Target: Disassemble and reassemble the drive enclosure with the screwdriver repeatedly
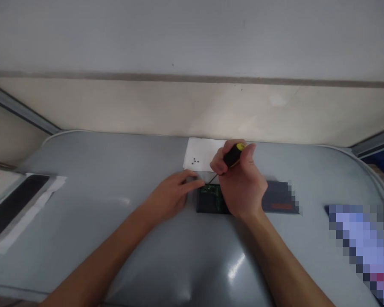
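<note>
My right hand (243,183) is wrapped round a screwdriver (233,155) with a black and yellow handle. Its thin shaft slants down to the left, and the tip meets the upper left part of a dark flat device (208,204). Green circuit board (213,189) shows on that device; my right hand covers part of it. My left hand (173,192) rests at the device's left edge, index finger stretched out to the corner beside the screwdriver tip. Just behind lies white paper (203,147) with several tiny dark pieces (194,160), too small to name surely.
All this lies on a grey table (99,170) with a pale wall (147,106) behind it. A dark panel (278,194) with a reddish strip extends right of my right hand. A black slab (17,204) on white sheets lies far left. A pixelated bluish object (361,243) is at right.
</note>
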A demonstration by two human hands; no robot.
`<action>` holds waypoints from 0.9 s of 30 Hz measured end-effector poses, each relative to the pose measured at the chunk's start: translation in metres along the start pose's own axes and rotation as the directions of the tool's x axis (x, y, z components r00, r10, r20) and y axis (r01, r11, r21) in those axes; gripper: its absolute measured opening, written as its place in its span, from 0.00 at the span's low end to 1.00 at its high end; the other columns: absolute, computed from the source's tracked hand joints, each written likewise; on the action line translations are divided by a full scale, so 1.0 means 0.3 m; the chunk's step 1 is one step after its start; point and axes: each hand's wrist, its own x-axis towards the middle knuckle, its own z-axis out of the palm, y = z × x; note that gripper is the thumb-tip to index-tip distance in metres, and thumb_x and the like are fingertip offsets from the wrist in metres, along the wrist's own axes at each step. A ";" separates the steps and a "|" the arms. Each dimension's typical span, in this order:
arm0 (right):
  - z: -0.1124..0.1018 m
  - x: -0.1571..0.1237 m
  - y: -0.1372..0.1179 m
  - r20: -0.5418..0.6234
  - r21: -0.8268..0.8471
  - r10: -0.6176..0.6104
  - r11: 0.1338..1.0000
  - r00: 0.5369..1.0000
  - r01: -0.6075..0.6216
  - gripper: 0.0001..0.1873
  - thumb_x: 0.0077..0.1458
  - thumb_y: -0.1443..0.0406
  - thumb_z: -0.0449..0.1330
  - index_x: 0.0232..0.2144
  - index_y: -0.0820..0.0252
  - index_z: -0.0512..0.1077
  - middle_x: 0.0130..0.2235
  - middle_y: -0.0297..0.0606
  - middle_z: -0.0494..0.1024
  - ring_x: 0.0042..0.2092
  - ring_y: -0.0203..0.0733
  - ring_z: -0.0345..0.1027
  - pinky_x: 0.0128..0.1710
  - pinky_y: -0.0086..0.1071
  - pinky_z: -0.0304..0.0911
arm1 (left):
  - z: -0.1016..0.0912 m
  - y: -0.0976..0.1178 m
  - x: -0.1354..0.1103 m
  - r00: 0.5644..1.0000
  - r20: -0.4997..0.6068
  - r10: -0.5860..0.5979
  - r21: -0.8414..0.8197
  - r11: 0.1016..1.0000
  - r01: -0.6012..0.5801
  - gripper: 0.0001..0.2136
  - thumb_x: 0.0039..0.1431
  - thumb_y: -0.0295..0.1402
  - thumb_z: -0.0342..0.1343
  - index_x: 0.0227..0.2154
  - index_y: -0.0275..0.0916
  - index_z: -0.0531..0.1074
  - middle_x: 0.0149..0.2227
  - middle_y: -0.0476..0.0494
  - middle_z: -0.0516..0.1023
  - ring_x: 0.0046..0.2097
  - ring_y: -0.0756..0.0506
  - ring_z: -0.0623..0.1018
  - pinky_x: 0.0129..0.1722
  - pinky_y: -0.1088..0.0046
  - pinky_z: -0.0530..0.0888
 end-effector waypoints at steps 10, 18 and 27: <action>-0.024 0.004 -0.031 0.127 -0.074 0.046 0.997 0.991 -0.036 0.23 0.68 0.45 0.58 0.33 0.55 0.75 0.35 0.38 0.70 0.36 0.40 0.64 0.37 0.37 0.63 | 0.001 -0.002 -0.002 0.999 -0.018 0.032 0.028 0.999 -0.032 0.29 0.59 0.13 0.45 0.58 0.41 0.75 0.59 0.37 0.76 0.54 0.43 0.80 0.54 0.62 0.81; -0.029 0.016 -0.033 0.106 0.027 0.067 0.997 0.992 -0.071 0.23 0.68 0.43 0.56 0.35 0.53 0.73 0.29 0.34 0.66 0.31 0.40 0.61 0.33 0.37 0.65 | 0.006 -0.007 -0.003 0.999 -0.023 0.028 0.014 1.000 -0.028 0.30 0.58 0.14 0.45 0.58 0.43 0.75 0.59 0.37 0.76 0.54 0.43 0.80 0.53 0.62 0.81; -0.023 0.007 -0.048 0.086 0.003 0.049 0.999 0.995 -0.049 0.19 0.68 0.48 0.60 0.32 0.53 0.68 0.31 0.34 0.67 0.33 0.38 0.62 0.36 0.36 0.64 | 0.009 -0.007 -0.002 0.999 -0.033 0.036 0.026 0.999 -0.035 0.28 0.60 0.15 0.46 0.58 0.43 0.75 0.58 0.38 0.77 0.53 0.43 0.80 0.53 0.62 0.81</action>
